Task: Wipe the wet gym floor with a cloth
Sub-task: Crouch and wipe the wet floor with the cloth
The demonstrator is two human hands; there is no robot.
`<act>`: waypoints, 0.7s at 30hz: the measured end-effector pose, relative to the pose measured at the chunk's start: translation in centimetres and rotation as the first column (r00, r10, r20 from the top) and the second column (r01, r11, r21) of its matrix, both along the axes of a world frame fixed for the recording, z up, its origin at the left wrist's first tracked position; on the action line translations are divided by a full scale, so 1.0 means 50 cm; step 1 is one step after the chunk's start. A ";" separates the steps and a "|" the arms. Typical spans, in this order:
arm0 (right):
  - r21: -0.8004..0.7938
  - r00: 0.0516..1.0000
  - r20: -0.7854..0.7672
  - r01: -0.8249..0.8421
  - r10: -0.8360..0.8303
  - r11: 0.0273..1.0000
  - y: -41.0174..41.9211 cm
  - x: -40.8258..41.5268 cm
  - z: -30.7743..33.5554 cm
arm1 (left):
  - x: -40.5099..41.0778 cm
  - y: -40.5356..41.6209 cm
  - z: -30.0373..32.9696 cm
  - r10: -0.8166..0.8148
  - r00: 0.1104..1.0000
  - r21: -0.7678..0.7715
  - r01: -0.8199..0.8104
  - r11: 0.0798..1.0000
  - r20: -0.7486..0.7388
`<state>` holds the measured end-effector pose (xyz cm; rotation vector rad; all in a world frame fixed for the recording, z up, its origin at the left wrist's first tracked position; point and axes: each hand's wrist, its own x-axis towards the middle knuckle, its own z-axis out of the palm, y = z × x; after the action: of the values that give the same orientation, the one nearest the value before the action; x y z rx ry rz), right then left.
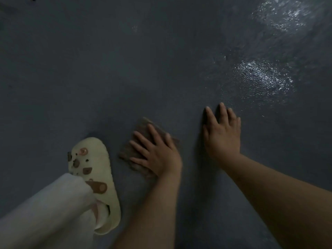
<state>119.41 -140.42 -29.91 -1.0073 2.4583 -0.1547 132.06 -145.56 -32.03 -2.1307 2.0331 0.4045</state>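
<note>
A brown folded cloth [142,130] lies flat on the dark grey gym floor [125,69], low in the middle of the view. My left hand [156,153] presses down on it with spread, straight fingers and covers most of it. My right hand [222,133] lies flat on the bare floor just to the right of the cloth, fingers straight and pointing away from me. Wet, glistening patches [260,78] shine on the floor beyond my right hand, and another wet patch [285,13] shows at the top right.
My foot in a cream clog [100,177] with brown charms stands on the floor left of the cloth, a pale trouser leg [45,212] above it. Dull grey floor stretches to the left and top.
</note>
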 end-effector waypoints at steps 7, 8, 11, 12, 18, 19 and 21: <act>-0.018 1.000 0.005 -0.015 0.015 1.000 0.010 -0.004 -0.004 | 0.014 0.033 0.002 -0.691 0.723 0.068 0.689 0.721 0.006; -0.029 1.000 0.000 -0.006 0.006 1.000 0.008 -0.003 -0.004 | 0.016 -0.008 0.001 -0.738 0.673 0.035 0.737 0.675 0.043; -0.016 1.000 -0.001 0.000 0.000 1.000 0.007 -0.001 -0.005 | 0.003 -0.141 -0.001 -0.550 0.831 0.058 0.547 0.835 0.077; -0.015 1.000 -0.004 -0.004 0.004 1.000 0.007 -0.002 -0.005 | 0.000 -0.175 0.002 -0.442 0.894 0.048 0.440 0.897 0.077; 0.007 1.000 -0.010 -0.023 0.023 1.000 0.009 -0.010 0.003 | 0.001 -0.106 -0.005 -0.107 0.994 -0.018 0.107 0.994 -0.005; 0.013 1.000 -0.011 -0.025 0.025 1.000 0.009 -0.012 0.005 | -0.004 -0.070 -0.004 -0.099 0.995 -0.005 0.099 0.995 -0.024; 0.007 1.000 -0.014 -0.022 0.022 1.000 0.007 -0.016 0.009 | -0.010 -0.017 0.000 -0.131 0.990 0.047 0.134 0.990 -0.052</act>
<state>118.62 -140.06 -29.45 -1.0354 2.4578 -0.1322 131.53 -146.43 -32.04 -1.9617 2.1517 0.4876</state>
